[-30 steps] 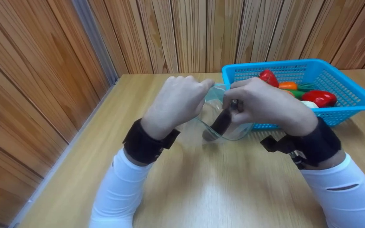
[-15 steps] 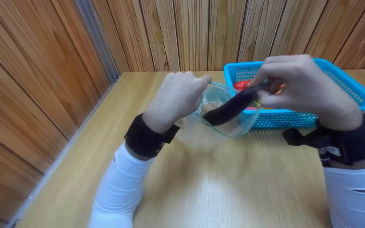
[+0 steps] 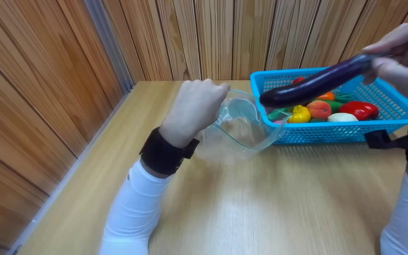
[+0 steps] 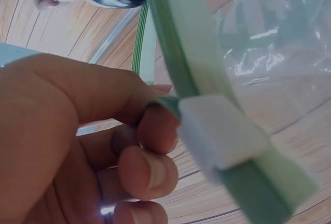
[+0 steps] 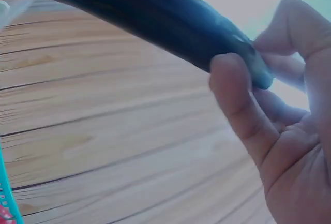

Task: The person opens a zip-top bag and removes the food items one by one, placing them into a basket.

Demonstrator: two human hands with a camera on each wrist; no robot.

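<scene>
Aubergine: long, glossy dark-purple toy aubergine (image 3: 313, 86), held up in the air, tilted, blunt end low over the near-left corner of the basket, stalk end high at the right; fully clear of the bag.
Right hand: right hand (image 3: 400, 56) pinching the stalk end between thumb and curled fingers (image 5: 232, 97); raised above the basket's right side.
Bag: clear plastic zip bag with a green seal strip and a white slider (image 3: 241, 124), mouth gaping, lower part resting on the table, touching the basket's front-left corner; looks empty inside.
Left hand: left hand (image 3: 195, 106) curled into a fist, fingertips (image 4: 155, 131) pinching the green rim beside the slider, keeping the mouth lifted.
Progress: judged from the layout, aubergine out of the bag and not yet set down; bag not yet let go; placing of the aubergine left to do.
Basket: bright-blue perforated plastic basket (image 3: 335, 132) at the table's far right, holding toy produce: red pepper (image 3: 358, 109), peach (image 3: 319, 108), yellow piece (image 3: 299, 115), white piece (image 3: 342, 117), orange and green bits behind.
Surface: pale wood-grain table (image 3: 253, 205), a soft glare patch near the middle.
Room: vertical wooden panelling (image 3: 207, 39) behind and along the left, a grey strip in the corner.
Person: white sleeves, black wrist straps carrying cameras.
</scene>
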